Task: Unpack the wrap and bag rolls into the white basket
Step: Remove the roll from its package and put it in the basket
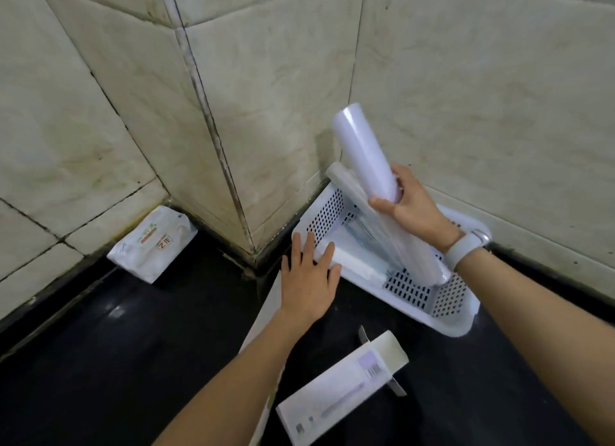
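Closest to the camera there's an opened white cardboard box with a pale purple label and barcode [342,389] lying flat on the shiny black countertop [133,346], end flaps sticking out, just in front of the basket. A second pale flat box [263,316] pokes out from under the left forearm, mostly hidden, so can't tell much about it.

The person's left hand [307,279] is spread flat, fingers apart, resting palm-down on the near-left rim of the white perforated plastic basket [446,302], fingertips touching a short white roll of bags [352,262] that's lying inside the basket along its near side. Not gripping anything as far as I can see, just pressing on it.

The right hand [412,206], with a white band watch [467,246] on the wrist, is closed around the lower end of a long white roll of cling wrap [364,153], holding it tilted, top end up toward the wall, above the basket's far side. Right under it another long roll in translucent wrapping [392,226] lies slanted in the basket, one end sticking up past the back rim, the other near the right front corner.

The basket sits pushed into the corner of the beige tiled wall [466,96]. Off to the left, well apart, a white soft pack of wipes with a green and orange label [151,242] leans against the tiles
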The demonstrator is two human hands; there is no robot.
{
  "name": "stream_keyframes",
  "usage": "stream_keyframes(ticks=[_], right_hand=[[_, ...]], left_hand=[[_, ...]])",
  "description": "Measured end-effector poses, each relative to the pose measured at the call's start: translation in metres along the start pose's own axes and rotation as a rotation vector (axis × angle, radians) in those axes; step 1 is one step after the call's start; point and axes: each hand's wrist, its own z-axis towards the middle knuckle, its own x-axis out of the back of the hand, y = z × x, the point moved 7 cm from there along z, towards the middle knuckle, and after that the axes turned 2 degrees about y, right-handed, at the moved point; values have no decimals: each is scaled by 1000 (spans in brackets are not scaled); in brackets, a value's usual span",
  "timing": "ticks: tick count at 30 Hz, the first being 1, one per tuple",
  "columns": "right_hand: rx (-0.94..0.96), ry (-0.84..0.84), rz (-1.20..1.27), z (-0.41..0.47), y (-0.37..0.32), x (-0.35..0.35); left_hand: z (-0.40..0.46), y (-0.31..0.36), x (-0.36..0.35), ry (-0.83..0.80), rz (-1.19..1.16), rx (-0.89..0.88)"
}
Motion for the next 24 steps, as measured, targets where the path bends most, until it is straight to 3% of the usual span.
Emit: stream_keyframes(ticks=[4,6,10,14,19,22,24], right_hand=[[2,-208,-212,-11,37,-49],[1,-175,-366,-15,58,-60],[55,74,-739,-9,50,-47],[121,23,-889,-6,55,-55],[5,-169,-682,-45,83,-47],[-28,-70,-517,-81,73,-24],[-86,61,-370,-110,61,-6]], left_hand=[[-3,-6,-1,127,-64,-8],[-3,-6,-2,126,-74,0],[-2,-3,1,143,-116,26],[-2,-5,-1,83,-111,23],[2,-5,-5,-150,-130,62],[1,0,6,-237,-116,75],[-9,10,19,-168,-164,70]])
